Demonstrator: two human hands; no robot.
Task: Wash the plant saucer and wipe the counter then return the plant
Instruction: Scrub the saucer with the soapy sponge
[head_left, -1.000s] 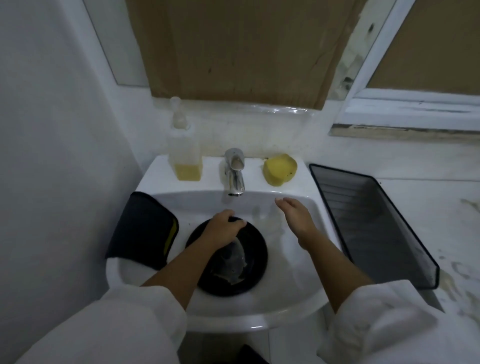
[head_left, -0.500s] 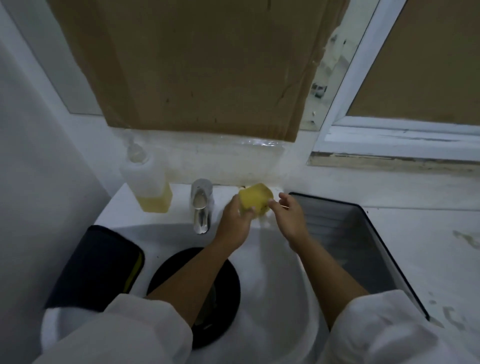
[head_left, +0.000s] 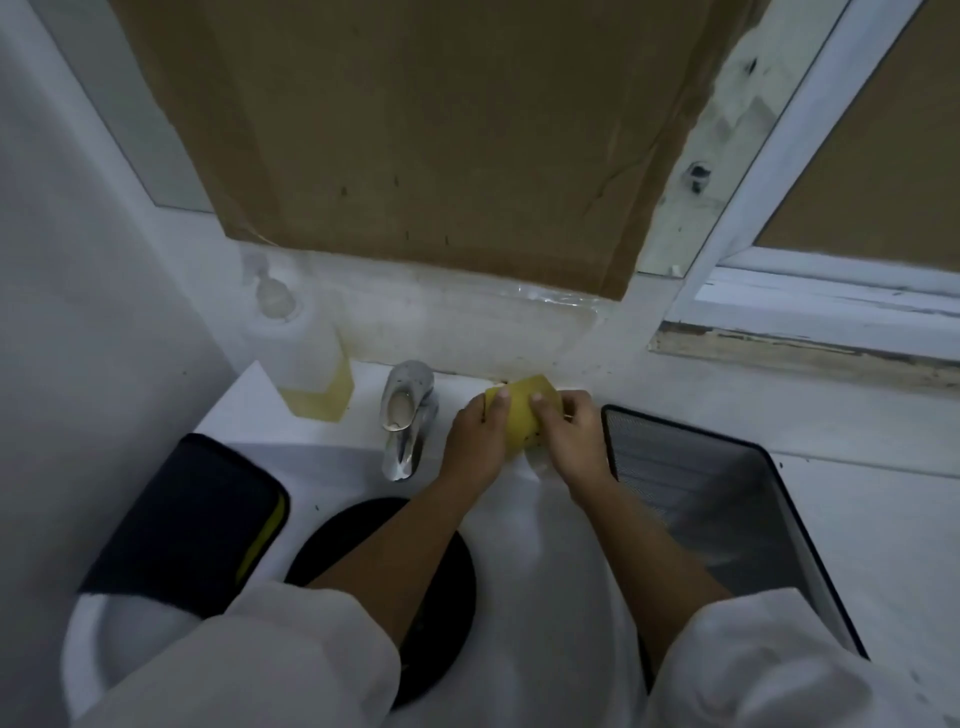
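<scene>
Count: 2 hands (left hand (head_left: 475, 447), right hand (head_left: 574, 441)), 1 sponge (head_left: 522, 415), 1 saucer (head_left: 447, 613), 1 faucet (head_left: 405, 415), 1 soap bottle (head_left: 306, 358), 1 black tray (head_left: 727, 519), 1 dark cloth (head_left: 182, 519).

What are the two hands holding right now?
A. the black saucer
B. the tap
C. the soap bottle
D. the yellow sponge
D: both the left hand and the right hand grip the yellow sponge above the sink's back edge, while the black saucer lies in the basin.
</scene>
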